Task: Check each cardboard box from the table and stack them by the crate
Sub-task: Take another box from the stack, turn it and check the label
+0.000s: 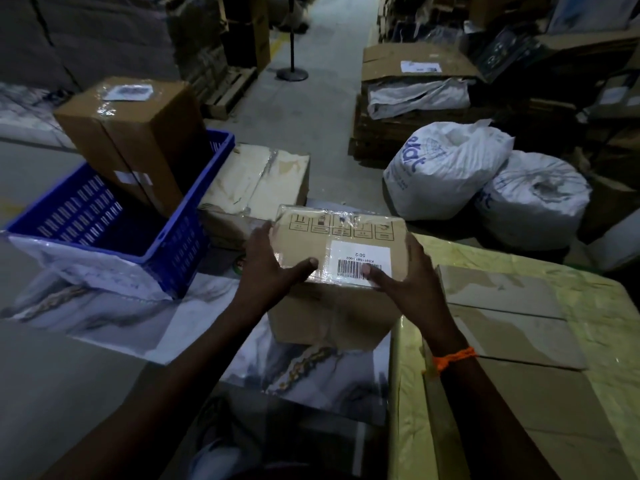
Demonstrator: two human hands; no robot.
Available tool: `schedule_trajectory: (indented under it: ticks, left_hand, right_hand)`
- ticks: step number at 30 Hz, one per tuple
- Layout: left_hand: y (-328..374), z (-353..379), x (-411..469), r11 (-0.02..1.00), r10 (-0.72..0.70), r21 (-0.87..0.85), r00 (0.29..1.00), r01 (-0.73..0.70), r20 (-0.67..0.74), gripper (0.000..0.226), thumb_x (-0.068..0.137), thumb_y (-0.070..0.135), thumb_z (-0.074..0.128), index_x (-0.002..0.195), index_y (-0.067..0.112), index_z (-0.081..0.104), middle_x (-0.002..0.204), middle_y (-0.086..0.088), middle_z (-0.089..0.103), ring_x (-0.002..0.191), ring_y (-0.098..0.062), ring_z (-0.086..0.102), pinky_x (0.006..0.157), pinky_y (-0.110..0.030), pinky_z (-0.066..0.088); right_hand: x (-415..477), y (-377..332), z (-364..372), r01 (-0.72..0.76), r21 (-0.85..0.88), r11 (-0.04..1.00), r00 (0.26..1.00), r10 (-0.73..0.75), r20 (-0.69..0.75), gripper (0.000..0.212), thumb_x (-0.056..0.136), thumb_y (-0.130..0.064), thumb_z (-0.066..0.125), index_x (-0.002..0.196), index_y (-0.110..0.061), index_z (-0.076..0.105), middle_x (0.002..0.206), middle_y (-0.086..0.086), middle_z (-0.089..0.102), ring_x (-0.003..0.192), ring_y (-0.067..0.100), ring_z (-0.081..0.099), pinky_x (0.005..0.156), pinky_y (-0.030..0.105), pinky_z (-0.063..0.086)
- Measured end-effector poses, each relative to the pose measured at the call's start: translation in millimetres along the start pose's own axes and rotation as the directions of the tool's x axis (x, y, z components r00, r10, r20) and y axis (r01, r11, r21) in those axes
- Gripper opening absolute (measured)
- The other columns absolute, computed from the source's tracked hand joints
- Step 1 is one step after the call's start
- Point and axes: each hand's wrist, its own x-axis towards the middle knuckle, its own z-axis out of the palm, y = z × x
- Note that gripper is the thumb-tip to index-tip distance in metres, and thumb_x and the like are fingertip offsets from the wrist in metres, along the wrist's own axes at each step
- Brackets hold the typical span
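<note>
A brown cardboard box (332,271) with a white barcode label and handling symbols on top is held between both hands above the floor. My left hand (270,268) grips its left side, thumb lying on the top face. My right hand (405,275) grips its right side, thumb on the barcode label. The blue plastic crate (104,216) stands at the left with a tall brown box (135,140) upright inside it. A pale, worn box (256,181) lies on the floor just right of the crate, behind the held box. The table (606,306), wrapped in yellowish film and flattened cardboard, is at the right.
Two white sacks (446,168) sit on the floor beyond the table. A stack of flattened cartons (415,109) stands behind them. Marble-patterned sheets (145,323) lie under the crate and at my feet. A floor aisle with a pole stand (292,67) runs away ahead.
</note>
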Motion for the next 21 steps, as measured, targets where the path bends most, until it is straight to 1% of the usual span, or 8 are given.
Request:
schedule_trajectory:
  ticks: [2, 4, 10, 13, 15, 16, 18, 21]
  left_hand:
    - [9, -5, 1, 0.962, -0.065, -0.25, 0.98, 0.112, 0.189, 0.042, 0.083, 0.02, 0.084, 0.119, 0.022, 0.064, 0.108, -0.012, 0.072, 0.093, -0.017, 0.066, 0.079, -0.033, 0.057]
    - [11, -7, -4, 0.94, -0.034, -0.322, 0.973, 0.108, 0.227, 0.034, 0.084, 0.012, 0.081, 0.113, 0.021, 0.067, 0.094, -0.007, 0.075, 0.076, -0.011, 0.07, 0.067, -0.025, 0.058]
    - [3, 16, -14, 0.949, -0.076, -0.292, 0.987, 0.115, 0.141, 0.073, 0.071, 0.011, 0.09, 0.126, 0.033, 0.047, 0.113, 0.019, 0.06, 0.1, 0.001, 0.06, 0.069, -0.015, 0.056]
    - [-6, 26, -15, 0.96, -0.072, -0.259, 0.988, 0.105, 0.135, 0.088, 0.068, 0.008, 0.091, 0.135, 0.033, 0.039, 0.117, 0.025, 0.053, 0.109, 0.004, 0.054, 0.082, -0.024, 0.057]
    - [-12, 29, -19, 0.949, -0.059, -0.3, 0.989, 0.099, 0.139, 0.082, 0.07, 0.016, 0.092, 0.135, 0.027, 0.043, 0.124, 0.02, 0.056, 0.114, 0.005, 0.054, 0.088, -0.026, 0.055]
    - [-15, 30, -22, 0.939, -0.077, -0.323, 0.987, 0.119, 0.141, 0.079, 0.071, 0.028, 0.091, 0.136, 0.023, 0.046, 0.129, 0.014, 0.059, 0.118, 0.001, 0.056, 0.091, -0.029, 0.055]
    - [-28, 30, -27, 0.925, -0.152, -0.331, 0.98, 0.188, 0.131, 0.073, 0.075, 0.056, 0.081, 0.134, 0.022, 0.054, 0.131, 0.005, 0.062, 0.12, -0.012, 0.059, 0.095, -0.036, 0.054]
    - [-52, 25, -36, 0.88, -0.286, -0.331, 0.937, 0.34, 0.203, 0.067, 0.081, 0.079, 0.059, 0.121, 0.025, 0.062, 0.126, -0.001, 0.066, 0.118, -0.023, 0.062, 0.099, -0.048, 0.052]
  right_hand:
    - [-1, 3, -7, -0.154, 0.327, 0.932, 0.976, 0.093, 0.195, 0.083, 0.07, -0.057, 0.088, 0.14, -0.029, 0.054, 0.132, -0.004, 0.068, 0.121, 0.018, 0.065, 0.1, 0.043, 0.056]
    - [-9, 5, -12, -0.169, 0.387, 0.907, 0.972, 0.089, 0.217, 0.076, 0.074, -0.045, 0.09, 0.139, -0.025, 0.057, 0.127, -0.002, 0.071, 0.117, 0.019, 0.069, 0.096, 0.04, 0.059]
    - [-31, 15, -35, -0.112, 0.403, 0.908, 0.993, 0.091, 0.069, 0.074, 0.07, -0.017, 0.091, 0.135, -0.023, 0.055, 0.119, -0.007, 0.072, 0.103, 0.004, 0.071, 0.076, 0.019, 0.059]
    - [-39, 27, -40, -0.12, 0.373, 0.92, 0.993, 0.119, 0.026, 0.091, 0.061, -0.013, 0.096, 0.138, -0.025, 0.048, 0.126, -0.008, 0.067, 0.111, 0.005, 0.067, 0.084, 0.025, 0.059]
    - [-48, 38, -40, -0.139, 0.384, 0.913, 0.99, 0.141, 0.023, 0.094, 0.061, -0.011, 0.096, 0.139, -0.026, 0.046, 0.132, -0.006, 0.064, 0.12, 0.01, 0.064, 0.09, 0.032, 0.059]
    - [-55, 42, -39, -0.148, 0.398, 0.906, 0.988, 0.149, 0.028, 0.09, 0.061, -0.016, 0.096, 0.137, -0.029, 0.048, 0.133, -0.007, 0.064, 0.12, 0.01, 0.064, 0.09, 0.031, 0.059]
    - [-70, 48, -33, -0.167, 0.434, 0.886, 0.984, 0.176, 0.018, 0.085, 0.059, -0.045, 0.095, 0.132, -0.035, 0.052, 0.132, -0.008, 0.065, 0.118, 0.007, 0.065, 0.088, 0.03, 0.059]
    - [-88, 61, -20, -0.332, 0.531, 0.779, 0.934, 0.352, 0.067, 0.102, 0.054, -0.085, 0.077, 0.139, -0.035, 0.052, 0.139, -0.001, 0.061, 0.12, 0.016, 0.064, 0.092, 0.045, 0.057]
